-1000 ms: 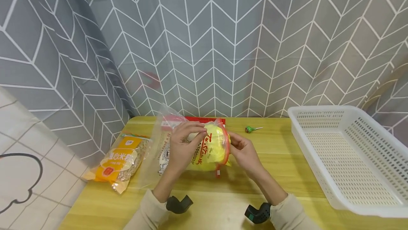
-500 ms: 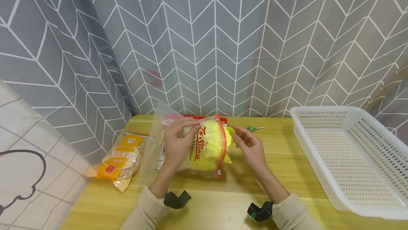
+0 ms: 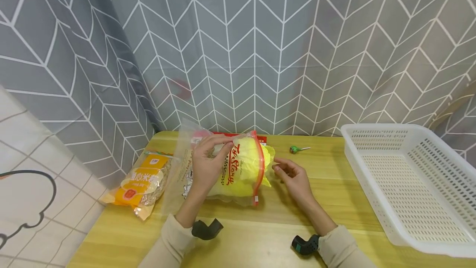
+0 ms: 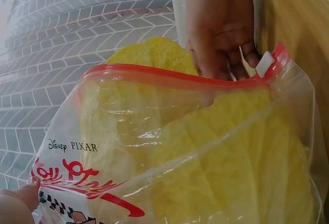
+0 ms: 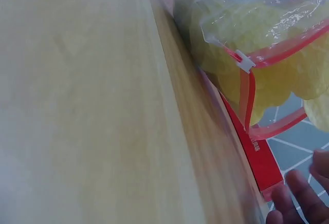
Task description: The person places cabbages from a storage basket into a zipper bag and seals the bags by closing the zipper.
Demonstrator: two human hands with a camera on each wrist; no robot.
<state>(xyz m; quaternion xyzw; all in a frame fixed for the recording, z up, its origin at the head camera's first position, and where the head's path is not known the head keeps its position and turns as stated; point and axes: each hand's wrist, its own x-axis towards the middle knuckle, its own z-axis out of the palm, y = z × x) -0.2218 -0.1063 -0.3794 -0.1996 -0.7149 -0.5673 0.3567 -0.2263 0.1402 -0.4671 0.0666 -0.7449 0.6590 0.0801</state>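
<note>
A clear zip bag with red "Toy Story" lettering lies on its side, its red-edged mouth open to the right. Crumpled, thin yellow material fills it and sticks out past the mouth. My left hand pinches the bag's upper film between thumb and fingers. Just right of the mouth is my right hand, fingers loosely bent; the right wrist view shows its fingers apart from the bag. A white slider sits at one end of the red zip.
A second clear printed bag lies flat under the left hand. Left of it is an orange food pack. Behind the zip bag lies a red flat item, with a green lollipop to its right. A white plastic basket stands far right.
The right hand has come off the bag's mouth and drawn back a little to the right. More yellow material shows beyond the red edge. My left hand keeps its pinch.
</note>
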